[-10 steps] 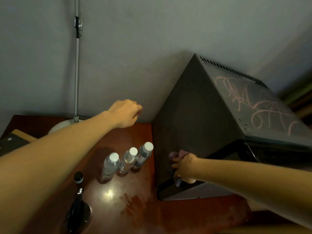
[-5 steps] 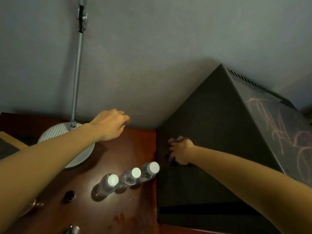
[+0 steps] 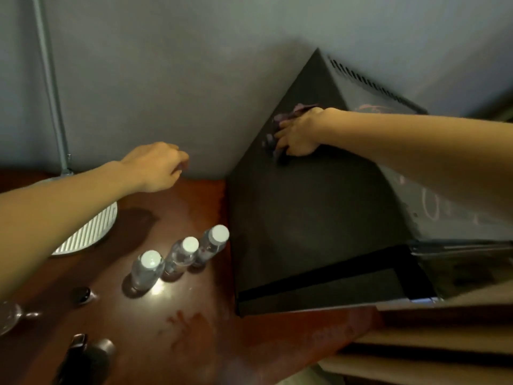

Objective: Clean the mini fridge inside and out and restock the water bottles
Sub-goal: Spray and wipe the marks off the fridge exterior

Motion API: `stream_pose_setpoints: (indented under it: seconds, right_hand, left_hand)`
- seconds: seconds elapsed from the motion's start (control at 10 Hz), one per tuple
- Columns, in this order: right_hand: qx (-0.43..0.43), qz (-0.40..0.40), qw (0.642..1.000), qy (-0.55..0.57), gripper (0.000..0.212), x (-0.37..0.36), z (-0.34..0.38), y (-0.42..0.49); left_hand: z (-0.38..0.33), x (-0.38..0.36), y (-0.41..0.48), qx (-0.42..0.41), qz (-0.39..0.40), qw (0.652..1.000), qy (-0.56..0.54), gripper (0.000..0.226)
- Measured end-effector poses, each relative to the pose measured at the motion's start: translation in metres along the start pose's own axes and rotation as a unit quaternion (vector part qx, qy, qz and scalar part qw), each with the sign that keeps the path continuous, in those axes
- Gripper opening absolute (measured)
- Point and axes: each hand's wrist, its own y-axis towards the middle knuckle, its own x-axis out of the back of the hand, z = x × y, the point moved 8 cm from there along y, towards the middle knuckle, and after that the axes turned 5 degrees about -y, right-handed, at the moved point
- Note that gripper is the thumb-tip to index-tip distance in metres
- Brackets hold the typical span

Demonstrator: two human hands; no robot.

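A black mini fridge (image 3: 313,218) stands on the wooden table at the right, with pink scribbles on its top. My right hand (image 3: 298,137) holds a purple cloth (image 3: 283,120) against the fridge's left side wall, high up near the top edge. Three clear water bottles (image 3: 180,255) with white caps stand in a row on the table just left of the fridge. My left hand (image 3: 156,169) hovers over the table near the wall, fingers loosely curled and holding nothing.
A lamp with a round white ribbed base (image 3: 88,232) and a thin metal pole (image 3: 52,87) stands at the left. Dark objects (image 3: 83,357) and a glass item (image 3: 11,315) sit at the table's (image 3: 172,329) front left. The grey wall is close behind.
My right hand has slid the cloth up the fridge's side wall from near the bottom to near the top. My left hand stayed hovering near the wall.
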Motion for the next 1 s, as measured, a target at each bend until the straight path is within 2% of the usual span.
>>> stream_pose_setpoints:
  seconds: [0.2,0.3,0.5,0.6,0.7,0.9,1.0]
  right_hand:
    - [0.038,-0.005,0.997,0.071,0.042,-0.033,0.087,-0.093]
    - [0.007,-0.080,0.988,0.130,0.035,-0.031,0.103,-0.135]
    - [-0.046,-0.103,0.987,0.119,0.034,-0.025,0.107,-0.196]
    - [-0.022,-0.058,0.986,0.154,0.035,-0.038,0.114,-0.199]
    - [-0.034,-0.100,0.989,0.106,0.028,-0.027,0.119,-0.201]
    - [-0.051,-0.070,0.993,0.086,0.018,-0.022,0.166,-0.163]
    - [-0.052,-0.088,0.991,0.088,0.029,-0.028,0.198,-0.133]
  left_hand:
    - [-0.049,0.020,-0.018,-0.049,-0.018,0.998,0.017,0.020]
    - [-0.072,0.031,-0.025,-0.080,-0.013,0.995,0.057,0.020]
    - [-0.113,0.069,-0.034,-0.133,-0.043,0.986,0.094,0.025]
    - [-0.126,0.078,-0.042,-0.138,-0.043,0.984,0.106,0.025]
    - [-0.132,0.077,-0.056,-0.129,-0.030,0.984,0.117,0.025]
    - [-0.129,0.071,-0.090,-0.077,-0.030,0.990,0.115,0.025]
    - [-0.128,0.061,-0.112,-0.035,-0.045,0.994,0.096,0.021]
